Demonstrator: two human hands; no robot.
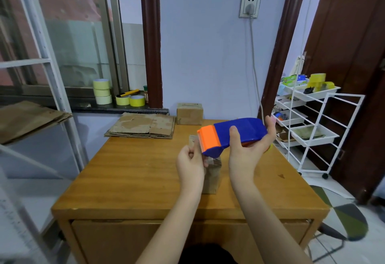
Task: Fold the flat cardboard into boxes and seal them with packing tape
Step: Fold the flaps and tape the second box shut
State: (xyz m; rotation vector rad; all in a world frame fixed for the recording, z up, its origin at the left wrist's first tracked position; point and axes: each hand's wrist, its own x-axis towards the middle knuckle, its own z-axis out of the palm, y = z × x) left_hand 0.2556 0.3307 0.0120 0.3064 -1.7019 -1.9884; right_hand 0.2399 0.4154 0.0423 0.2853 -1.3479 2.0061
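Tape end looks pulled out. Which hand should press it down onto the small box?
Left, probably. The left hand already pinches the tape end just above the small box, while the right hand grips the blue dispenser and is needed to feed tape.

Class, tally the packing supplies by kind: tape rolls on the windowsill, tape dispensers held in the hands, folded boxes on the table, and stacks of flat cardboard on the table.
Tape rolls on the windowsill: 5
Tape dispenser, held in the right hand: 1
Folded boxes on the table: 2
Flat cardboard stack: 1
Total: 9
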